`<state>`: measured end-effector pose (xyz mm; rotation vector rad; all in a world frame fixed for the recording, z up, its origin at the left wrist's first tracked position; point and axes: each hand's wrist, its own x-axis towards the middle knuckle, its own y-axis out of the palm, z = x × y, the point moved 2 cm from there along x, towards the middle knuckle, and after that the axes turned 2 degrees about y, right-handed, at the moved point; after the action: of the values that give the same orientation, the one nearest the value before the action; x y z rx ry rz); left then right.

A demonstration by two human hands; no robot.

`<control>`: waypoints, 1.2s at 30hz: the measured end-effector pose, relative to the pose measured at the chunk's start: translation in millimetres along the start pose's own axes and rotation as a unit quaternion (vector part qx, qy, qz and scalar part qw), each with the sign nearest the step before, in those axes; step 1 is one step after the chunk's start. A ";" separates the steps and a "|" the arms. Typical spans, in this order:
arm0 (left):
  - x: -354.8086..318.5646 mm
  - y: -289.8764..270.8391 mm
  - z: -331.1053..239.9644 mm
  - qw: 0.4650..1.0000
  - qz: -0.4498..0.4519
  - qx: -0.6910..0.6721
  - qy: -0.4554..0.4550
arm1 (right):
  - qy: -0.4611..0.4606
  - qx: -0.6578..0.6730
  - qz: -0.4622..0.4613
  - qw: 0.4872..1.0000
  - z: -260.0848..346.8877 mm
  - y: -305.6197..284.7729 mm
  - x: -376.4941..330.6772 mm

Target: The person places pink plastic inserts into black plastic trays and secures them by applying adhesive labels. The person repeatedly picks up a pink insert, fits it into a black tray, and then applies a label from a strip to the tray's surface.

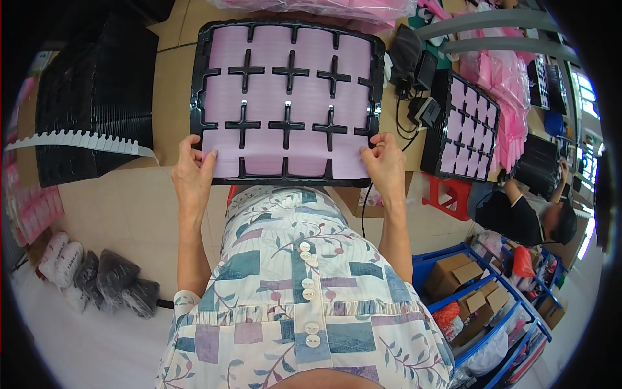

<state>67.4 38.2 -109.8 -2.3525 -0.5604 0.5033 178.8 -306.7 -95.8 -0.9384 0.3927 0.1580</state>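
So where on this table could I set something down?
Tabletop between the left black tray stack and the middle tray is bare. Right of that tray, cables and black devices crowd in; pink bundles lie behind it.

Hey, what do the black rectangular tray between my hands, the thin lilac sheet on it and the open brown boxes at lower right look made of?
Black rectangular tray: probably glossy moulded plastic; bright highlights line its rim and cross-shaped ridges.
Thin lilac sheet: perhaps soft foam, satiny and finely lined, though coated fabric is possible.
Open brown boxes: likely matte cardboard, given the folded flaps.
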 end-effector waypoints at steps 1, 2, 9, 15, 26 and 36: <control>-0.2 -0.7 0.7 1.000 0.000 0.015 0.007 | 0.001 -0.008 0.006 1.000 0.9 -1.2 0.6; 0.2 -0.7 0.5 0.999 0.000 0.029 0.016 | -0.011 -0.039 -0.005 0.999 0.1 -0.1 -0.3; -4.6 5.1 0.5 0.994 -0.023 0.096 0.049 | -0.124 -0.126 -0.104 0.979 -2.7 17.8 -14.7; -5.5 9.1 3.3 0.993 -0.038 0.084 0.077 | -0.166 -0.098 -0.161 0.968 -11.8 28.0 -20.3; -10.6 6.5 0.9 0.986 -0.058 0.081 0.133 | -0.178 -0.054 -0.185 0.965 -17.7 34.1 -23.3; -11.8 8.0 -2.0 0.982 -0.050 0.105 0.148 | -0.184 -0.063 -0.197 0.961 -15.4 34.9 -22.4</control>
<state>60.6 25.6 -111.4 -2.1334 -0.4598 0.1520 143.8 -298.0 -121.4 -1.0691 -0.1529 -0.0085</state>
